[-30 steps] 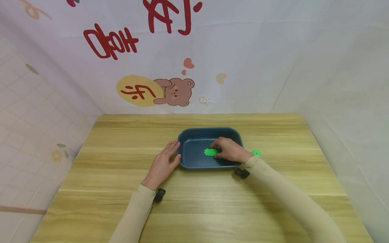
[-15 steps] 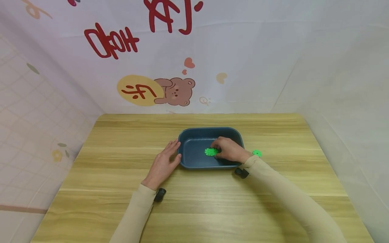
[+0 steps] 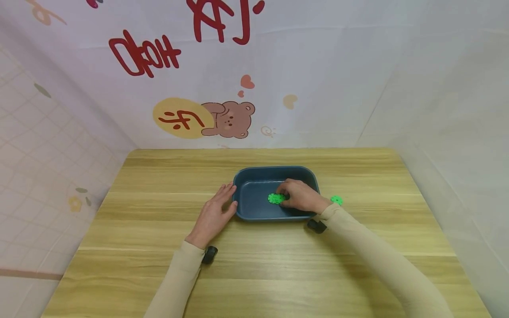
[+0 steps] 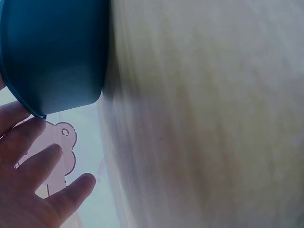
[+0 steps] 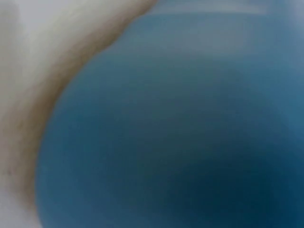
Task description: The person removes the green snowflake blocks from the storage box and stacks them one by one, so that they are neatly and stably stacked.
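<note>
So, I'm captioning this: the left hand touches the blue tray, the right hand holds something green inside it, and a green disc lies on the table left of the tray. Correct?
One thing is wrong: the green disc lies on the table right of the blue tray, as the head view shows. The left hand and right hand are as you say.

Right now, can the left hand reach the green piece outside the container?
Probably not directly: the left hand is at the opposite end of the blue container, which, with the right hand, lies between it and the green piece.
</note>
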Demonstrator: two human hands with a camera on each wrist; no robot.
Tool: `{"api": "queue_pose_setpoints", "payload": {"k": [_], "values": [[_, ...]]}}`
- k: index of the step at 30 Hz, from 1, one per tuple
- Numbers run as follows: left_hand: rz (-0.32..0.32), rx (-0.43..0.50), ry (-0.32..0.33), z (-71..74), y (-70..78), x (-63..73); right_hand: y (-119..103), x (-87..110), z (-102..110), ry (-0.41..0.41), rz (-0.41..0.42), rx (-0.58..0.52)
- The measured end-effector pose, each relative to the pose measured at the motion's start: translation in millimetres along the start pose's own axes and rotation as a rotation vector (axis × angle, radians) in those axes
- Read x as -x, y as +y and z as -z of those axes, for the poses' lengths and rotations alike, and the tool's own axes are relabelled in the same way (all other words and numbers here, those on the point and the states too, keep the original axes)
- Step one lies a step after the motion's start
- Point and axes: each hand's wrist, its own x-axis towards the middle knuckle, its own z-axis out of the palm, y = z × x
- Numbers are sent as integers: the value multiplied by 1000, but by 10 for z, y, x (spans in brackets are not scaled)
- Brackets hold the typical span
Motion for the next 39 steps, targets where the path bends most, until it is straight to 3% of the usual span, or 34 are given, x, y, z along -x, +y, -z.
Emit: {"api": "queue_pose_setpoints", "payload": {"k": [14,39], "values": [[-14,-4,7,-2,4,7,-41,103,89,17,-35,-54],[-24,-10,25,-2,22,10,-92,379,195,179,-26,-200]]}}
